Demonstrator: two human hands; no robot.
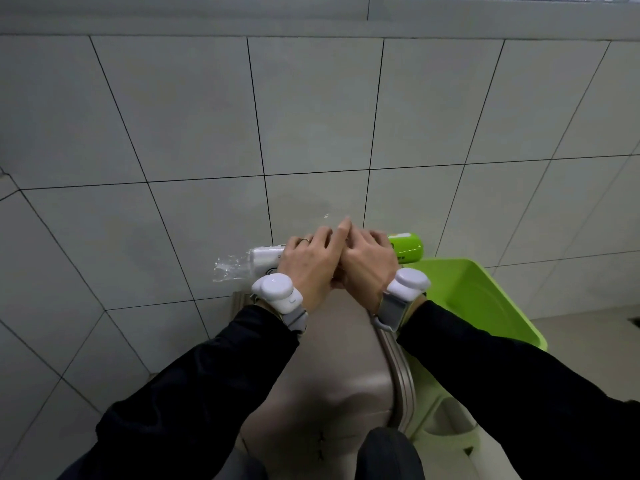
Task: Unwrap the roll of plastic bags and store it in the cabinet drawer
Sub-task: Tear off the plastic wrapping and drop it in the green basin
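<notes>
Roll of plastic bags: held level before tiled wall, above green bin; left hand and right hand both closed around it, clear wrapper loose at left end

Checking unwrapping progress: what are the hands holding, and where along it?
Both hands, left and right, grip the white-and-green roll of plastic bags around its middle; its clear plastic wrapper trails loose off the left end.

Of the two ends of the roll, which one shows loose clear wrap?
The white end beside the left hand; crinkled clear wrap sticks out there. The green end shows none.
</notes>
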